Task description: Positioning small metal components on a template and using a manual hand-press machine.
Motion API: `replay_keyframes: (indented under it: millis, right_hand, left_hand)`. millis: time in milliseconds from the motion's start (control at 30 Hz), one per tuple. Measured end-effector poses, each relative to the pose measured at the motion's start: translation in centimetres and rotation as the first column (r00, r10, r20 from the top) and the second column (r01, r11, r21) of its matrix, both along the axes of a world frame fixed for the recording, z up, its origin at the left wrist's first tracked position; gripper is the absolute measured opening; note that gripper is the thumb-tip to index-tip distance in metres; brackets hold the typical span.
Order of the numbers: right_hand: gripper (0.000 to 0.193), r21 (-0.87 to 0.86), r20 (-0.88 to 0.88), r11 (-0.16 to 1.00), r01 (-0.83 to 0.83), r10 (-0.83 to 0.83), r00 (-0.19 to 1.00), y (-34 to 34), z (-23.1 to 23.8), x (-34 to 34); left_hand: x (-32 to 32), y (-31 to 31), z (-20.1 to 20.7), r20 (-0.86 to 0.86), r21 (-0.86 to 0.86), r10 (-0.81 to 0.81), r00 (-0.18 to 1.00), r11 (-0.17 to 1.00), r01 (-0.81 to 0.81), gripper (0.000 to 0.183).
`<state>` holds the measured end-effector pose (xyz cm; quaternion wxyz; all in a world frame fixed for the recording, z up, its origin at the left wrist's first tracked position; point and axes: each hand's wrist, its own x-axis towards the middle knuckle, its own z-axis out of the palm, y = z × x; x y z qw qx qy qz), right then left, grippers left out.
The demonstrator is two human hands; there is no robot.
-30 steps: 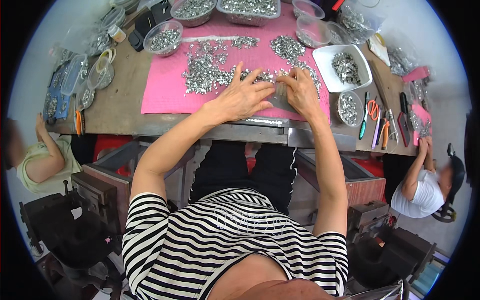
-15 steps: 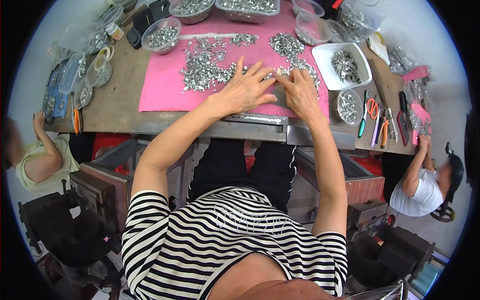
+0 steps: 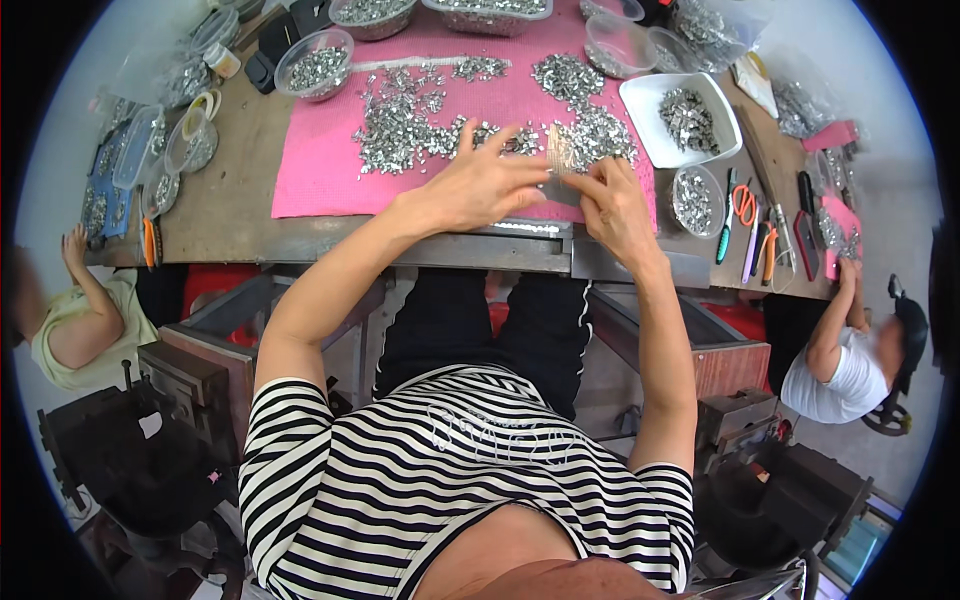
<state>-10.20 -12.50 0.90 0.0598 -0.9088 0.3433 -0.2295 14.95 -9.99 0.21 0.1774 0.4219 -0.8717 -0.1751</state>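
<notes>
A pink mat [image 3: 318, 185] lies on the bench, strewn with small silver metal pieces [image 3: 395, 135]. Over the near edge of that heap, my left hand [image 3: 478, 185] is open with fingers spread, its fingertips pointing toward my right hand. My right hand [image 3: 618, 208] has thumb and index finger pinched together; whatever they hold, if anything, is too small to make out. Between the hands lies a flat grey plate [image 3: 563, 198], with a ridged, tan-lit patch [image 3: 562, 150] just beyond. Another heap of silver pieces [image 3: 600, 135] sits beyond my right fingers.
A white tray [image 3: 638, 105] and a clear round tub [image 3: 697, 200] hold metal pieces on the right. Orange-handled scissors [image 3: 743, 205] and several pliers lie beside them. More tubs [image 3: 315, 65] stand at the back. Co-workers sit at left [image 3: 90, 320] and right [image 3: 840, 375].
My left hand has lifted slightly and spread its fingers. My right hand has drawn a little toward me and right, uncovering more of the ridged patch and nearby pieces.
</notes>
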Motion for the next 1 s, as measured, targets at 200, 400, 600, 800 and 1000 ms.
replay_keyframes:
  millis: [200, 400, 600, 800, 1000]
  right_hand:
    - [0.016, 0.037, 0.271, 0.991, 0.127, -0.132, 0.953, 0.4, -1.8, 0.8]
    - [0.014, 0.041, 0.268, 0.988, 0.147, -0.152, 0.951, 0.3, -2.5, 1.7]
    - [0.012, 0.004, 0.204, 0.983, 0.182, -0.179, 0.963, 0.4, -2.7, 2.4]
    - [0.012, 0.144, 0.308, 0.983, 0.111, -0.152, 0.939, 1.5, -2.2, 2.6]
    - [0.007, 0.5, 0.505, 0.866, -0.022, -0.27, 0.82, 5.8, -1.5, 2.2]
  left_hand:
    - [-0.4, -2.5, -0.9, -0.188, -0.246, 0.044, 0.981, 0.965, -0.091, 0.013]
    - [-1.4, -4.3, -0.4, -0.044, -0.211, -0.088, 0.995, 0.975, 0.077, 0.013]
    - [-2.5, -5.4, -0.7, 0.16, -0.23, -0.1, 0.982, 0.964, 0.136, 0.016]
    - [-2.6, -4.7, -1.8, 0.108, -0.343, -0.114, 0.988, 0.928, 0.144, 0.01]
    - [-1.8, -0.3, -1.3, -0.413, -0.15, 0.0, 0.911, 0.986, -0.068, 0.012]
